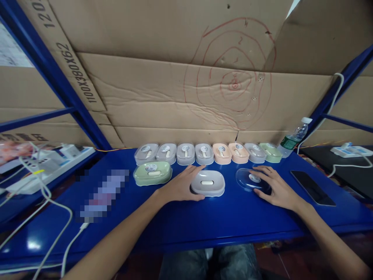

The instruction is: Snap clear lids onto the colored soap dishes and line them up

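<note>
Head view: grasping a gray box [217,183] by its left end with the left hand [189,184], thumb along the near edge, fingers at the far one. Showing a white bar [207,182] at the box's middle. Right of that grip, apart from the box, holding a clear lid [246,180] by its right end with the right hand [272,188] (hard to tell, through such transparent plastic, whether raised or flat on the blue table [198,221]). Just left of the left hand, lying alone: a green box [152,174]. Beyond both hands, standing side by side: a row of stickered boxes [204,155], gray, peach and green. Beyond the right hand, leaning: a bottle [293,136]. Right of that hand, lying flat: a dark phone [313,188].
</note>
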`<state>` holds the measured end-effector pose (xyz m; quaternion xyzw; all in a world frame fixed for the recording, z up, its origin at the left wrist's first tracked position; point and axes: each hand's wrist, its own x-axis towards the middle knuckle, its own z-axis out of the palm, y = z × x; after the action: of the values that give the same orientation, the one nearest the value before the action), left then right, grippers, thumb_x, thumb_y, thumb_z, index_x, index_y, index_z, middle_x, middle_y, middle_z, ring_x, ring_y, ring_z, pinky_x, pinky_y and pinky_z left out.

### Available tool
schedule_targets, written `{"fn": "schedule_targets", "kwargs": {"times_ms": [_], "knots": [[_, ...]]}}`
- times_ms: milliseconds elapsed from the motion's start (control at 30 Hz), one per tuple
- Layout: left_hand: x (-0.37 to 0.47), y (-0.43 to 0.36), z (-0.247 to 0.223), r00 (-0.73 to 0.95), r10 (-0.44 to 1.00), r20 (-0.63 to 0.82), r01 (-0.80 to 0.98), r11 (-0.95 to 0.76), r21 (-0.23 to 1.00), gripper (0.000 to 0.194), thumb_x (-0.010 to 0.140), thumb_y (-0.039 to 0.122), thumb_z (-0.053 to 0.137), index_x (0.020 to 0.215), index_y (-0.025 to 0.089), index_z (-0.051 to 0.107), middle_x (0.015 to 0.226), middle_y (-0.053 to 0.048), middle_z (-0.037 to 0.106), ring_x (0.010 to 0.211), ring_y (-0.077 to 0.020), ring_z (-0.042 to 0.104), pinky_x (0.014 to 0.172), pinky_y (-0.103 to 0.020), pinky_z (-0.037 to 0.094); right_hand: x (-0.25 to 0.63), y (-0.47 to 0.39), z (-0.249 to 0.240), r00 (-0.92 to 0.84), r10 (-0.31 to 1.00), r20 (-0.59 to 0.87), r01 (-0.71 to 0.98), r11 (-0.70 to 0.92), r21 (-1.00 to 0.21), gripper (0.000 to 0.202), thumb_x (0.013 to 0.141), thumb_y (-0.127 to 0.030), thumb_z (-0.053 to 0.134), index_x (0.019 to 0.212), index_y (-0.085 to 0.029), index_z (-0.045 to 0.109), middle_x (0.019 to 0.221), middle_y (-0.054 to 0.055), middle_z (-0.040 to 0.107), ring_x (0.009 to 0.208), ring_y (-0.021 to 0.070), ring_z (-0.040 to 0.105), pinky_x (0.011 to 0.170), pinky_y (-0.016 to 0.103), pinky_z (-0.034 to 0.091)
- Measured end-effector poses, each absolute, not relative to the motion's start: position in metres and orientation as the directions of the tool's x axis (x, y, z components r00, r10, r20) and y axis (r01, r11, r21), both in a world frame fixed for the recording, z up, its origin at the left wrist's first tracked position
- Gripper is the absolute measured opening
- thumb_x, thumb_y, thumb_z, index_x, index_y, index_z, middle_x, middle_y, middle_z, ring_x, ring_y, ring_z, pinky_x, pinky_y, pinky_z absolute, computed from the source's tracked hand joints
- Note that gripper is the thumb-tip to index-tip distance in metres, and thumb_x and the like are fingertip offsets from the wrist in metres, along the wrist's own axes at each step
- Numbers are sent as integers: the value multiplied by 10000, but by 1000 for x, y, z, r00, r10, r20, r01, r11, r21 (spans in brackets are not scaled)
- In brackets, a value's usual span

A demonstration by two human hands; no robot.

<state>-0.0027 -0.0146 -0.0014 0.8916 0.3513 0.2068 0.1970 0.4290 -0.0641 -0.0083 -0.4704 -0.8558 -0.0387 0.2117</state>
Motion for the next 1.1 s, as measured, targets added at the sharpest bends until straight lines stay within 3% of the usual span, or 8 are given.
{"fn": "schedule_targets", "kwargs": {"times_ms": [300, 667, 933, 1100], "knots": [[1, -15, -1, 686, 693, 222, 547, -693, 470, 1064, 811, 533, 867, 1687, 260, 329, 1597, -168, 522, 1527, -440, 423, 1218, -637, 425, 413, -52, -3, -512, 777, 365, 823, 566, -53, 638, 888, -290, 666, 1522, -244, 605, 1518, 144, 635, 1445, 416, 529, 1170, 693, 450], [1, -16, 0, 679, 689, 253, 550, -706, 447, 1039, 824, 547, 857, 1682, 277, 336, 1577, -151, 536, 1496, -423, 459, 1212, -594, 432, 418, -49, -6, -481, 779, 402, 839, 542, -45, 669, 848, -251, 673, 1513, -238, 601, 1567, 132, 606, 1504, 433, 482, 1209, 692, 428], [5, -18, -3, 639, 722, 265, 594, -682, 426, 1042, 836, 576, 855, 1673, 262, 320, 1577, -168, 515, 1509, -430, 445, 1227, -602, 421, 318, -49, 33, -599, 665, 445, 663, 724, -191, 741, 965, -423, 719, 1640, -299, 440, 1642, 110, 525, 1535, 379, 472, 1260, 659, 410], [6, -18, -4, 648, 708, 281, 566, -694, 446, 1010, 841, 554, 852, 1657, 262, 332, 1566, -160, 530, 1470, -408, 492, 1218, -596, 436, 270, -37, 11, -689, 600, 405, 569, 795, -209, 845, 957, -571, 733, 1661, -254, 390, 1652, 170, 479, 1512, 393, 481, 1219, 642, 469]]}}
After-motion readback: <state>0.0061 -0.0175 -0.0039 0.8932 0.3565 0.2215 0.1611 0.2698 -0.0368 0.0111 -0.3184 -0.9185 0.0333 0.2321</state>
